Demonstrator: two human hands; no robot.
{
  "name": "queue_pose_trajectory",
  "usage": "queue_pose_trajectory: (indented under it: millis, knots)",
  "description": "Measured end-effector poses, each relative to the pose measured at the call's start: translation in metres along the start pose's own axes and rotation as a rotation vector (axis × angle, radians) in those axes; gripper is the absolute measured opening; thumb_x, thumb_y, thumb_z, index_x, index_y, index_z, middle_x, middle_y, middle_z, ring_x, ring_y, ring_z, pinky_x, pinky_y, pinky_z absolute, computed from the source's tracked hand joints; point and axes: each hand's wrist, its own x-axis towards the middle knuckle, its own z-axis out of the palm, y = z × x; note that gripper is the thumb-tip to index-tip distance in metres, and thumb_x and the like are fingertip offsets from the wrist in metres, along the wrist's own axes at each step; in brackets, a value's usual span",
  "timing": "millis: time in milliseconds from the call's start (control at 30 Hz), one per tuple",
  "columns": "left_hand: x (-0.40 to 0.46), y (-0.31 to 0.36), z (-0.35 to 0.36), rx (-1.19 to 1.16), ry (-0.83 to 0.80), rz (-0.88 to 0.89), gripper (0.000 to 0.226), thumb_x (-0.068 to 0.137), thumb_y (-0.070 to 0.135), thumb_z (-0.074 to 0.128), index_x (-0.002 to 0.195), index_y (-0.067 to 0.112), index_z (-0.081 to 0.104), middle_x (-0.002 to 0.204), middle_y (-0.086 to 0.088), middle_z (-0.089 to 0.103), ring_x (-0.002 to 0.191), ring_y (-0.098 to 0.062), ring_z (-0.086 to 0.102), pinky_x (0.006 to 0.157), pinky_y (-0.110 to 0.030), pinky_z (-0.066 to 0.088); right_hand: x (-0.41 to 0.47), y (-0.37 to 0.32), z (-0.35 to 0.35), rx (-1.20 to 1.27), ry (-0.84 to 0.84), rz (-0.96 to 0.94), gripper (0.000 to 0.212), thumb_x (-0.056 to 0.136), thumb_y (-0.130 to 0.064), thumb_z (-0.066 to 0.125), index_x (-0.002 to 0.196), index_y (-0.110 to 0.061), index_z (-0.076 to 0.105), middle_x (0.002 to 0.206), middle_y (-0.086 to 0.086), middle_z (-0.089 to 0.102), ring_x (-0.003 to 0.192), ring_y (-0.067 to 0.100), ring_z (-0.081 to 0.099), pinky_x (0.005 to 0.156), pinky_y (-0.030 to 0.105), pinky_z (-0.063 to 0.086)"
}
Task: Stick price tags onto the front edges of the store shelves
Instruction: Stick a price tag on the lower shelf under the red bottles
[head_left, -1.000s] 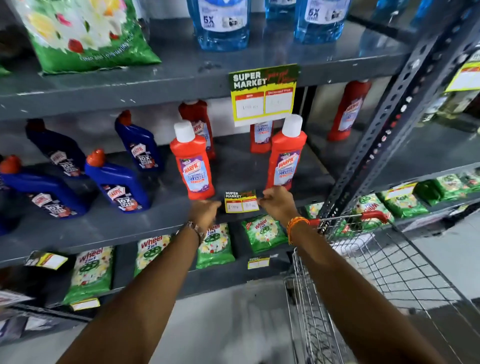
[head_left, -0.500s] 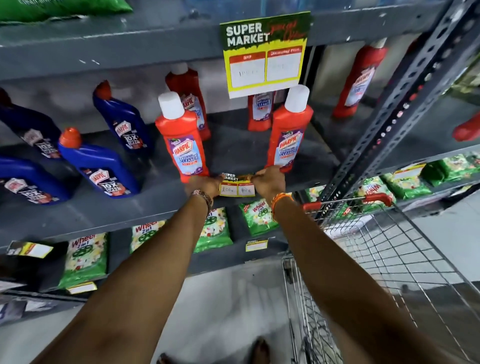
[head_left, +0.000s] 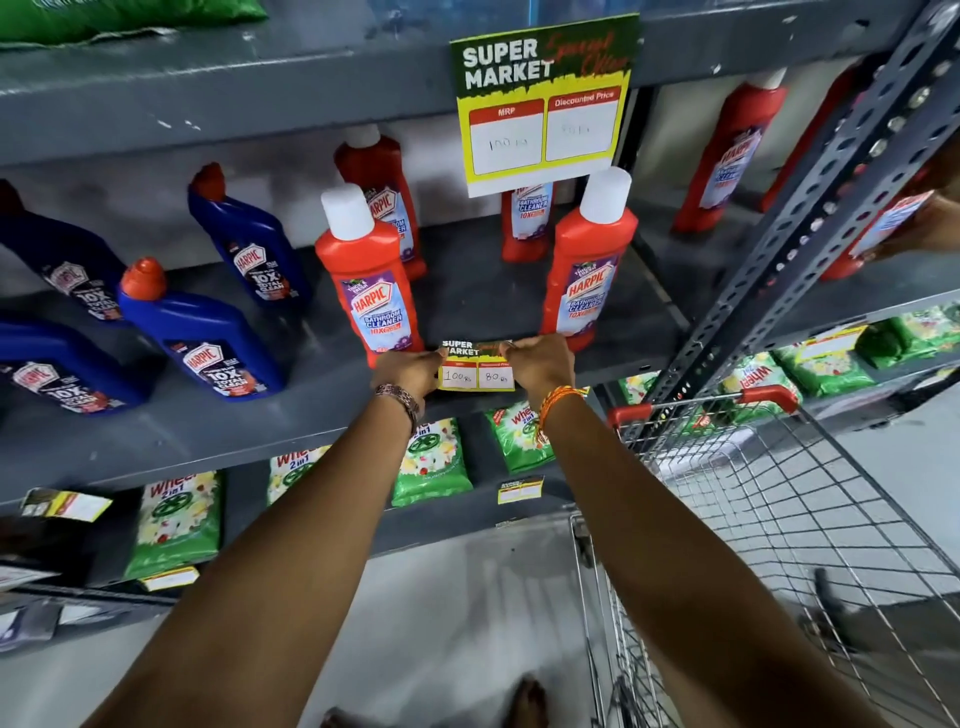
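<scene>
A small yellow and green price tag (head_left: 477, 367) marked 100 and 80 lies against the front edge of the grey middle shelf (head_left: 291, 421). My left hand (head_left: 409, 372) pinches its left end and my right hand (head_left: 540, 362) pinches its right end, both pressing it to the edge. Two red Harpic bottles (head_left: 370, 291) stand just behind the tag. A larger tag (head_left: 543, 101) of the same kind hangs from the upper shelf edge.
Blue Harpic bottles (head_left: 202, 332) lie on the left of the middle shelf. Green Wheel packets (head_left: 431, 460) fill the lower shelf, which carries small tags (head_left: 519, 491). A wire trolley (head_left: 779, 499) with a red handle stands at the right beside a slotted upright (head_left: 810, 218).
My hands carried the small tag from just off the shelf up to its front edge and now hold it flat there. The view has tilted downward and closer.
</scene>
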Motion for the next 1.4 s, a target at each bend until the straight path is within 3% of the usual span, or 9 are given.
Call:
queue_pose_trajectory:
  millis: [200, 300, 400, 500, 600, 700, 900, 1133, 1400]
  knots:
    - [-0.036, 0.018, -0.012, -0.069, -0.038, 0.04, 0.016, 0.091, 0.004, 0.071, 0.077, 0.007, 0.063, 0.072, 0.0, 0.06, 0.056, -0.012, 0.05, 0.043, -0.01, 0.039, -0.014, -0.009, -0.018, 0.205, -0.119, -0.064, 0.023, 0.085, -0.008, 0.075, 0.103, 0.006, 0.073, 0.104, 0.02, 0.073, 0.084, 0.022, 0.067, 0.08, 0.029, 0.053]
    - [-0.044, 0.025, -0.023, -0.069, -0.051, 0.168, 0.018, 0.088, -0.001, 0.071, 0.105, -0.006, 0.073, 0.102, -0.01, 0.07, 0.092, -0.023, 0.061, 0.073, -0.014, 0.052, -0.028, -0.019, -0.033, 0.248, -0.22, -0.116, 0.025, 0.088, -0.001, 0.069, 0.108, 0.012, 0.068, 0.111, 0.025, 0.07, 0.094, 0.028, 0.067, 0.086, 0.033, 0.056]
    - [-0.045, 0.026, -0.035, 0.043, -0.088, 0.264, 0.008, 0.075, 0.027, 0.085, 0.082, 0.023, 0.081, 0.095, 0.002, 0.077, 0.11, -0.026, 0.068, 0.112, -0.047, 0.046, -0.041, -0.026, -0.05, 0.245, -0.278, -0.182, 0.022, 0.089, -0.002, 0.068, 0.107, 0.011, 0.068, 0.107, 0.02, 0.07, 0.094, 0.024, 0.067, 0.073, 0.019, 0.057]
    - [-0.042, 0.023, -0.046, 0.149, -0.169, 0.318, 0.019, 0.061, 0.048, 0.086, 0.073, 0.034, 0.081, 0.086, 0.014, 0.078, 0.117, -0.025, 0.067, 0.117, -0.056, 0.037, -0.046, -0.026, -0.063, 0.176, -0.323, -0.244, 0.019, 0.088, -0.012, 0.071, 0.101, 0.003, 0.073, 0.105, 0.018, 0.074, 0.105, 0.03, 0.069, 0.094, 0.039, 0.056]
    - [-0.057, 0.027, -0.052, 0.208, -0.211, 0.341, 0.034, 0.056, 0.062, 0.087, 0.079, 0.037, 0.081, 0.09, 0.016, 0.079, 0.119, -0.02, 0.065, 0.119, -0.056, 0.034, -0.042, -0.017, -0.07, 0.025, -0.303, -0.345, 0.017, 0.08, -0.036, 0.076, 0.087, -0.02, 0.078, 0.088, -0.004, 0.078, 0.104, 0.019, 0.068, 0.117, 0.06, 0.024]
    - [-0.073, 0.027, -0.056, 0.24, -0.314, 0.39, 0.028, 0.066, 0.059, 0.083, 0.081, 0.036, 0.081, 0.089, 0.017, 0.079, 0.108, -0.011, 0.068, 0.12, -0.06, 0.03, -0.046, -0.01, -0.078, -0.094, -0.207, -0.41, 0.006, 0.085, -0.027, 0.075, 0.079, -0.025, 0.075, 0.095, -0.005, 0.071, 0.109, 0.014, 0.058, 0.115, 0.043, -0.005]
    - [-0.097, 0.024, -0.056, 0.31, -0.284, 0.487, 0.016, 0.082, 0.014, 0.081, 0.077, 0.029, 0.079, 0.084, 0.032, 0.068, 0.1, 0.015, 0.056, 0.112, -0.019, 0.023, -0.062, 0.003, -0.094, -0.258, -0.181, -0.508, 0.028, 0.078, -0.036, 0.08, 0.062, -0.053, 0.065, 0.119, -0.008, 0.051, 0.12, 0.021, 0.046, 0.113, 0.056, 0.007]
    - [-0.112, -0.008, -0.047, 0.857, 0.01, 0.454, 0.007, 0.075, 0.056, 0.076, 0.082, 0.053, 0.077, 0.154, 0.02, 0.034, 0.154, -0.026, 0.005, 0.116, -0.069, -0.004, -0.082, 0.031, -0.091, -0.363, -0.078, -0.628, 0.013, 0.074, -0.019, 0.084, 0.082, -0.029, 0.08, 0.143, 0.013, 0.049, 0.143, 0.028, 0.032, 0.116, 0.058, 0.02]
    - [-0.103, -0.033, -0.022, 0.918, 0.14, 0.492, 0.006, 0.073, 0.052, 0.08, 0.077, 0.049, 0.078, 0.162, 0.018, 0.031, 0.158, -0.028, -0.013, 0.112, -0.077, -0.014, -0.064, 0.057, -0.068, -0.379, 0.019, -0.561, 0.013, 0.074, -0.019, 0.081, 0.087, -0.019, 0.081, 0.148, 0.017, 0.046, 0.148, 0.033, 0.021, 0.116, 0.048, 0.027]
